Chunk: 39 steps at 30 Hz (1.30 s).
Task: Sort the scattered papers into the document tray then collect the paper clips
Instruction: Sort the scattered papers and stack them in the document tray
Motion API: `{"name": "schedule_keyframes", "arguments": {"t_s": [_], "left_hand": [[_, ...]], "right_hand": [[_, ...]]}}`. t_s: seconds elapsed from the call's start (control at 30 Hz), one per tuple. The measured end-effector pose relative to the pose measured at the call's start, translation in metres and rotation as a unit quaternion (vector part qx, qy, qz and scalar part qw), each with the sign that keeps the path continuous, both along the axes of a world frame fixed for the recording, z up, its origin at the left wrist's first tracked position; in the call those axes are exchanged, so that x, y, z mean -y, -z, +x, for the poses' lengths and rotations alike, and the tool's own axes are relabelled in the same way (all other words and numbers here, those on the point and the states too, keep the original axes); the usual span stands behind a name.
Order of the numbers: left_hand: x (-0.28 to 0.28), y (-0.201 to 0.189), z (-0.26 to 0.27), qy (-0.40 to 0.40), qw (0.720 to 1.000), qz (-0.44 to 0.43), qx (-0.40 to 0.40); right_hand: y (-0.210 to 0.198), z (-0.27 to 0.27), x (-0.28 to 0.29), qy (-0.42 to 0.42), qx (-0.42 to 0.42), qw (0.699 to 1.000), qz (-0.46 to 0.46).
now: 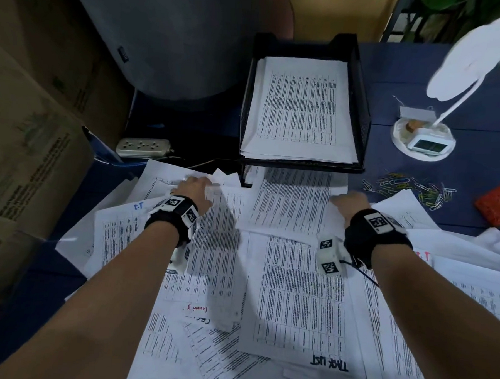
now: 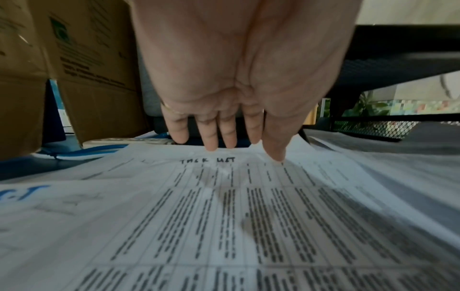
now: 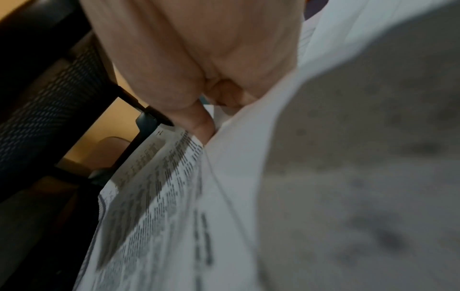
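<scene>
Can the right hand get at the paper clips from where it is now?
Probably yes, once freed. The clips lie in the open on the table just right of the right hand, with nothing between. But that hand now grips a sheet, which it must put down first.

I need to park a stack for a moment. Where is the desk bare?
Bare blue desk lies between the document tray and the lamp base. The near side is crowded with scattered papers; paper clips fill the right.
</scene>
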<state>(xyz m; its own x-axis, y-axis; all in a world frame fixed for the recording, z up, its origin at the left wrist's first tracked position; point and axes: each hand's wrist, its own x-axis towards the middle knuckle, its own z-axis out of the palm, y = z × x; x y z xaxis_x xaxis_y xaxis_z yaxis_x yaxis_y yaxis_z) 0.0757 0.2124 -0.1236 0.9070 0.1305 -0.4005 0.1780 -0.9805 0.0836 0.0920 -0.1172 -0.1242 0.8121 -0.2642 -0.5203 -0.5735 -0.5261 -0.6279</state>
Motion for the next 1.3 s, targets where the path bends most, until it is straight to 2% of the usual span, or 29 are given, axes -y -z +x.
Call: {"name": "schedule_keyframes", "arguments": {"t_s": [0.03, 0.13, 0.2, 0.3, 0.37, 0.47, 0.53, 0.6, 0.63, 0.73, 0.83, 0.87, 0.93, 1.03, 1.1, 1.23, 1.3], "left_hand": [[-0.001, 0.001, 0.0, 0.012, 1.0, 0.015, -0.022], [-0.004, 0.003, 0.0, 0.055, 0.997, 0.041, -0.048], [-0.004, 0.004, 0.001, 0.075, 0.995, 0.059, -0.044], [-0.003, 0.008, 0.001, 0.083, 0.992, 0.087, -0.04], [-0.003, 0.009, 0.001, 0.082, 0.992, 0.089, -0.025], [-0.002, 0.009, 0.002, 0.096, 0.991, 0.089, -0.017], [-0.001, 0.009, 0.003, 0.094, 0.993, 0.07, -0.005], [-0.002, 0.01, 0.004, 0.081, 0.996, 0.044, 0.008], [-0.002, 0.009, 0.003, 0.081, 0.996, 0.045, 0.004], [0.0, 0.004, 0.0, 0.111, 0.988, 0.096, -0.037], [0.0, 0.004, -0.006, 0.107, 0.991, 0.074, -0.041], [-0.001, 0.005, -0.007, 0.099, 0.993, 0.059, -0.035], [-0.004, 0.005, -0.009, 0.073, 0.997, 0.011, -0.024], [-0.006, -0.002, -0.011, 0.069, 0.996, -0.029, -0.046], [-0.006, -0.008, -0.01, 0.079, 0.995, -0.046, -0.044], [-0.003, -0.03, -0.003, 0.055, 0.99, -0.132, 0.016], [0.001, -0.037, -0.003, 0.076, 0.99, -0.122, -0.006]], "right_hand": [[0.001, 0.0, -0.002, 0.06, 0.019, 0.997, 0.037], [0.003, 0.01, -0.007, 0.11, 0.108, 0.986, 0.069], [0.0, 0.015, -0.009, 0.097, 0.095, 0.985, 0.104], [-0.009, 0.013, -0.012, 0.05, 0.022, 0.99, 0.128], [-0.011, 0.009, -0.013, -0.001, -0.038, 0.994, 0.1], [-0.005, 0.009, -0.015, -0.074, -0.079, 0.993, 0.054], [0.004, 0.013, -0.014, -0.078, -0.03, 0.996, 0.009], [0.001, 0.016, -0.016, -0.027, 0.019, 0.999, -0.009], [-0.002, 0.016, -0.017, -0.027, 0.043, 0.998, -0.037], [-0.018, 0.018, -0.017, -0.067, 0.033, 0.992, -0.098], [-0.015, 0.021, -0.021, -0.129, 0.028, 0.979, -0.153], [-0.011, 0.022, -0.018, -0.102, 0.016, 0.986, -0.133], [-0.001, 0.02, -0.018, 0.0, 0.062, 0.994, -0.087], [0.011, 0.013, -0.017, 0.046, 0.113, 0.99, -0.074], [0.011, 0.005, -0.019, 0.035, 0.117, 0.991, -0.059], [0.011, -0.01, -0.034, -0.005, 0.092, 0.993, 0.067], [0.012, -0.014, -0.041, -0.036, 0.064, 0.991, 0.113]]}}
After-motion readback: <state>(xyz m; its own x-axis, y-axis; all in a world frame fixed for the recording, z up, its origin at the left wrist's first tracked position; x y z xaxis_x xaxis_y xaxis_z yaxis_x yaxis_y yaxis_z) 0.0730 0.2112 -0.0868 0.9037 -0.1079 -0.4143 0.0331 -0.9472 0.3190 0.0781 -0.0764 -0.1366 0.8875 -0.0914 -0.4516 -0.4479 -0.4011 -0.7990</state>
